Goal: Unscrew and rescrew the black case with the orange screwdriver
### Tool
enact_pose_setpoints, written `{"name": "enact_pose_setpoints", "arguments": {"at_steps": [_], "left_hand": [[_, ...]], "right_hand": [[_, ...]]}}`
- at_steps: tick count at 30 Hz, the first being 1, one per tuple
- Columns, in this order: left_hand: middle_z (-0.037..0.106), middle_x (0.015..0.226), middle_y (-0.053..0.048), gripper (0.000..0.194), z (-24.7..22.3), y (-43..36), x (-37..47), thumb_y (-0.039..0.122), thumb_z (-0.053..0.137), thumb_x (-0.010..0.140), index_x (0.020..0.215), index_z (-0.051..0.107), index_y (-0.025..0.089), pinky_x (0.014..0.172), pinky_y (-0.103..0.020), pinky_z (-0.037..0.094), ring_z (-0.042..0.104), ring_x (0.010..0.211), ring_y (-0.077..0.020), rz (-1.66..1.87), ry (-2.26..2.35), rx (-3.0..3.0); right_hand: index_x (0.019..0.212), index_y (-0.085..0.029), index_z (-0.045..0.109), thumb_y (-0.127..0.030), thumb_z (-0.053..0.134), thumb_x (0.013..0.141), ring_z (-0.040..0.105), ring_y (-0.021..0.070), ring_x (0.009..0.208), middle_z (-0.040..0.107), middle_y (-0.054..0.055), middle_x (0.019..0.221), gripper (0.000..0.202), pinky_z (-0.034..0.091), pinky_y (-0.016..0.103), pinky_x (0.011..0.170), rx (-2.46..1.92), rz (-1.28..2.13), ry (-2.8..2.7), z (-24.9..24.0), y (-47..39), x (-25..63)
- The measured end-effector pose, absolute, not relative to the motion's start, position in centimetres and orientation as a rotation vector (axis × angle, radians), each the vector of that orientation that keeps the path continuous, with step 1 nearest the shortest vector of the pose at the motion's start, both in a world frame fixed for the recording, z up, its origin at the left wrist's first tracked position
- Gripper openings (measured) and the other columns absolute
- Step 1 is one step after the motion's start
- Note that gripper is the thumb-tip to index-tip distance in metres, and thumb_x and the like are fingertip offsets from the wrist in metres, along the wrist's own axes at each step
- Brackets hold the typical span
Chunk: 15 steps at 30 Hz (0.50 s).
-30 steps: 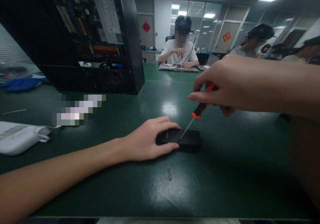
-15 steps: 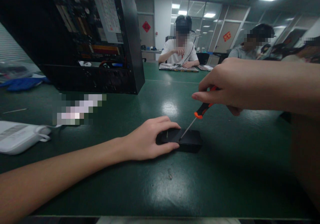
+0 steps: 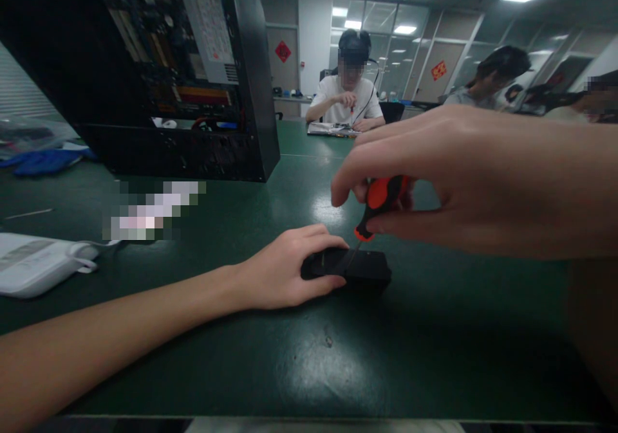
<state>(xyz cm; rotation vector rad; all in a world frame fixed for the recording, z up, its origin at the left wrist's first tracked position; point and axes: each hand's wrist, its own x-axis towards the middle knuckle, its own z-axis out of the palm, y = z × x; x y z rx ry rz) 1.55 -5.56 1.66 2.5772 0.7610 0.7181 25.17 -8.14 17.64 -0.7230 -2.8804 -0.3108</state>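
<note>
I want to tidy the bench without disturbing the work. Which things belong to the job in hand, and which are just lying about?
In use:
- screwdriver, in the right hand
- small black box, held by the left hand

Apparently just lying about:
- open computer tower
- white device
- blue cloth-like item
- thin rod

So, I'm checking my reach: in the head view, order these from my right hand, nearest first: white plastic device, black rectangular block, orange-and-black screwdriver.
1. Orange-and-black screwdriver: in the right hand.
2. Black rectangular block: below, held by the left hand.
3. White plastic device: at the left edge.
</note>
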Motion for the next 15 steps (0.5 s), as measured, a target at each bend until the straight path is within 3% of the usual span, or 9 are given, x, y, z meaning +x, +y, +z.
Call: {"name": "enact_pose_setpoints", "arguments": {"at_steps": [4,7,9,11,15], "left_hand": [[0.067,0.111,-0.006,0.037,1.68,-5.55,1.49,0.036,0.073,0.094,0.126,0.066,0.019,0.090,-0.034,0.051,0.066,0.101,-0.0221,0.704,0.755,2.582],[0.068,0.114,-0.007,0.039,1.56,-5.51,1.47,0.037,0.072,0.095,0.129,0.064,0.019,0.091,-0.034,0.051,0.066,0.102,-0.0231,0.715,0.754,2.596],[0.068,0.113,-0.007,0.041,1.51,-5.49,1.49,0.037,0.073,0.094,0.129,0.064,0.018,0.090,-0.033,0.051,0.066,0.101,-0.0225,0.727,0.761,2.596],[0.067,0.111,-0.006,0.041,1.51,-5.48,1.51,0.036,0.074,0.094,0.128,0.065,0.018,0.089,-0.032,0.051,0.066,0.099,-0.0217,0.727,0.765,2.594],[0.067,0.111,-0.006,0.037,1.53,-5.45,1.48,0.035,0.074,0.094,0.125,0.066,0.018,0.090,-0.032,0.050,0.065,0.101,-0.0212,0.740,0.725,2.592]], "right_hand": [[0.130,-0.036,0.062,-0.045,0.060,0.099,0.067,0.0167,0.081,0.075,-0.003,0.107,0.032,0.044,0.028,0.060,-0.734,-0.241,-2.908,17.67,-8.27,25.48],[0.123,-0.032,0.067,-0.054,0.058,0.100,0.064,0.0164,0.067,0.074,-0.002,0.087,0.033,0.038,0.029,0.055,-0.851,-0.374,-2.853,17.48,-8.14,25.28],[0.113,-0.030,0.071,-0.048,0.057,0.102,0.063,0.0157,0.064,0.071,-0.002,0.078,0.025,0.037,0.030,0.055,-0.908,-0.467,-2.807,17.35,-7.91,25.13],[0.110,-0.030,0.070,-0.037,0.058,0.101,0.064,0.0140,0.069,0.072,-0.004,0.084,0.016,0.040,0.029,0.058,-0.851,-0.430,-2.821,17.25,-7.68,25.17],[0.124,-0.035,0.064,-0.030,0.060,0.098,0.066,0.0133,0.090,0.070,-0.007,0.112,0.026,0.045,0.026,0.068,-0.594,-0.345,-2.912,17.10,-7.81,25.55]]}}
